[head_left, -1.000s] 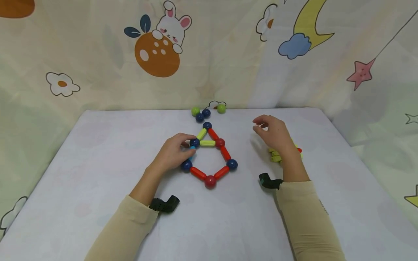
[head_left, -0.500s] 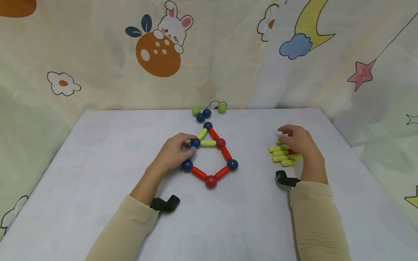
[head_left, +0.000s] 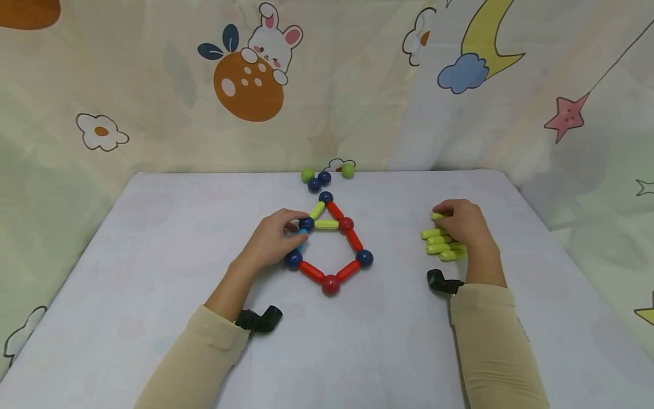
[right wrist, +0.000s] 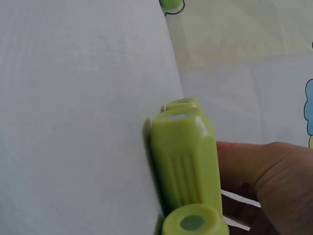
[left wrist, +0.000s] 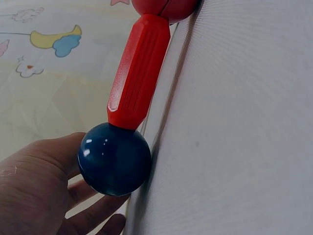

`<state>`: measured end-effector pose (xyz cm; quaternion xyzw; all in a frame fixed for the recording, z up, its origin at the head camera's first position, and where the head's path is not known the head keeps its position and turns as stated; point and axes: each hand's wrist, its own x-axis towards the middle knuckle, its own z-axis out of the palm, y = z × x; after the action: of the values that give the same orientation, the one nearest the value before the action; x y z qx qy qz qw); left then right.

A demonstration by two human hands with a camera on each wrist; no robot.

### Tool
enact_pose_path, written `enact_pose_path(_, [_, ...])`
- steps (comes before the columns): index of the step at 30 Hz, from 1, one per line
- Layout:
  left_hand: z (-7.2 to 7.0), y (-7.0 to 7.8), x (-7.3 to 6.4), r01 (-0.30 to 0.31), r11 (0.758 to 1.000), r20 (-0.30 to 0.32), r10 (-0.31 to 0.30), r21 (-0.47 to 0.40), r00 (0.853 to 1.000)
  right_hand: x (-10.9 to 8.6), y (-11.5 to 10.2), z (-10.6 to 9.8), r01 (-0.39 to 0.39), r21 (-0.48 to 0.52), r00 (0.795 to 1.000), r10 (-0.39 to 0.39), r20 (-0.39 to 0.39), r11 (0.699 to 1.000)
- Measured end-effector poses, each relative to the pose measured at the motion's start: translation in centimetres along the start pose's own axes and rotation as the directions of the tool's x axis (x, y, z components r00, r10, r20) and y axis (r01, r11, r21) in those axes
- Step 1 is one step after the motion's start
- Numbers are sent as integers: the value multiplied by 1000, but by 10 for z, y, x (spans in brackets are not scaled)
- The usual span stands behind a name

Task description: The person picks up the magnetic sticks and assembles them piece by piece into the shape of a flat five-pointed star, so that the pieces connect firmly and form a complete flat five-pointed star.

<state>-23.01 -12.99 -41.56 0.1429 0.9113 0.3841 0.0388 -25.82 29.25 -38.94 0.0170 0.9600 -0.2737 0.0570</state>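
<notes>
On the white table lies a flat figure of magnetic rods and balls, a triangle joined to a larger ring. My left hand (head_left: pixel 273 238) grips its left side, thumb and fingers around the light-blue rod (head_left: pixel 302 241) between two dark blue balls. In the left wrist view, the lower blue ball (left wrist: pixel 115 159) sits before the fingers, with a red rod (left wrist: pixel 139 73) running from it. At the right, my right hand (head_left: pixel 462 221) pinches a yellow-green rod (head_left: pixel 437 216), whose end sticks out past the fingertips. More yellow-green rods (head_left: pixel 437 249) lie just below that hand.
Two green balls (head_left: pixel 348 170) and two dark blue balls (head_left: pixel 314 185) lie at the table's far edge, beyond the figure's tip. A printed cloth (head_left: pixel 357 113) hangs behind the table. A black wrist camera (head_left: pixel 259 320) juts from each wrist.
My right hand has moved right, from beside the figure to the rod pile, and now pinches a yellow-green rod. The left hand keeps its place on the figure.
</notes>
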Motion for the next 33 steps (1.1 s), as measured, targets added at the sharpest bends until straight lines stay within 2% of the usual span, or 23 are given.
enact_pose_path(7, [0,1,-1,4,1000,2,-4,2,1000,0,-11,5,100,43,987,-94,-130,994])
enact_pose_path(11, [0,1,-1,10,1000,6,-10,-5,1000,0,-21,11,171,89,977,-157,-146,981])
enact_pose_path(18, [-1,1,-2,1,1000,3,-1,-9,1000,3,-41,20,243,103,967,-234,-99,964])
enact_pose_path(26, [0,3,-2,8,1000,-2,-8,-11,1000,5,-66,35,240,138,968,-247,38,961])
enact_pose_path(33, [0,3,-2,10,1000,-6,-10,-4,1000,6,-88,52,252,144,959,-267,97,957])
